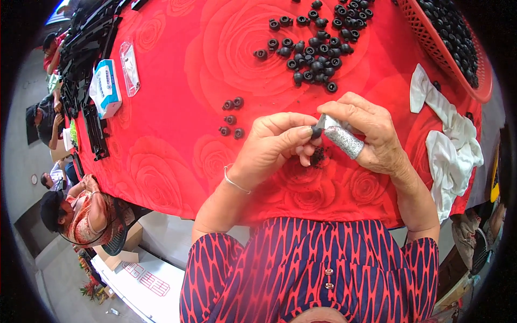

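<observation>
Between the thumb and fingers of my left hand (277, 140) is a small black round plastic part (316, 132). My right hand (369, 129) meets it from the other side, pinching a small metal blade (321, 121) whose edge is at the part. Silvery speckled wrapping (346, 142) covers my right thumb. Black shavings (318, 157) lie on the red cloth just below my fingers. Left of my left hand, several similar black parts (230, 119) sit in a small group. A larger loose pile of them (318, 54) spreads out beyond my hands.
A red plastic basket (484, 89) full of black parts stands at the far right. White cloth gloves (444, 156) lie below it. At left are a tissue pack (109, 89), a clear plastic case (129, 67) and long black pieces (89, 70). Another person (89, 210) sits at the left table edge.
</observation>
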The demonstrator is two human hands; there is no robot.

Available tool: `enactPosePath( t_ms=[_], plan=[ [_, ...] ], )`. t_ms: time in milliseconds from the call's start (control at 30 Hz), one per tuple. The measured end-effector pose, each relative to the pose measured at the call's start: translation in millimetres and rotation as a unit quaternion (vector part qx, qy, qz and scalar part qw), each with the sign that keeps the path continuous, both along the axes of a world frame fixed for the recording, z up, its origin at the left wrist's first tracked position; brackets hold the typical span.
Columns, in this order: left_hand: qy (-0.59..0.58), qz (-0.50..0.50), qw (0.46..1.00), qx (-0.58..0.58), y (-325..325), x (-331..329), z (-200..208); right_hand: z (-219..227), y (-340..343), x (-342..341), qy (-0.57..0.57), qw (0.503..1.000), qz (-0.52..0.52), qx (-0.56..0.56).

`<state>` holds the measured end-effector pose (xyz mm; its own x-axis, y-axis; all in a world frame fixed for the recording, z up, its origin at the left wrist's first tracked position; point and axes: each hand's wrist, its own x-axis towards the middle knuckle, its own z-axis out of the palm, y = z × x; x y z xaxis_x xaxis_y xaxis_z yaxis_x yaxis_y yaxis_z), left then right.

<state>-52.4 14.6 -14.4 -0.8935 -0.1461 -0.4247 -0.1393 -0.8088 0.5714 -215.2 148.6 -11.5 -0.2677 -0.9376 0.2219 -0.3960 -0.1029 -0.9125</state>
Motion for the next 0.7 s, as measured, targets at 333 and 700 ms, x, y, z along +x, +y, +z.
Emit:
enactPosePath(
  t_ms=[333,700],
  plan=[
    [-0.031,0.059,0.997,-0.037,6.3,-1.2,3.6,-2.2,-1.7,-7.5,0.053,0.995,0.06,-0.061],
    [-0.038,0.046,0.993,-0.105,5.7,-2.6,4.6,-1.7,-1.9,1.2,0.02,0.999,-0.031,-0.016]
  ],
)
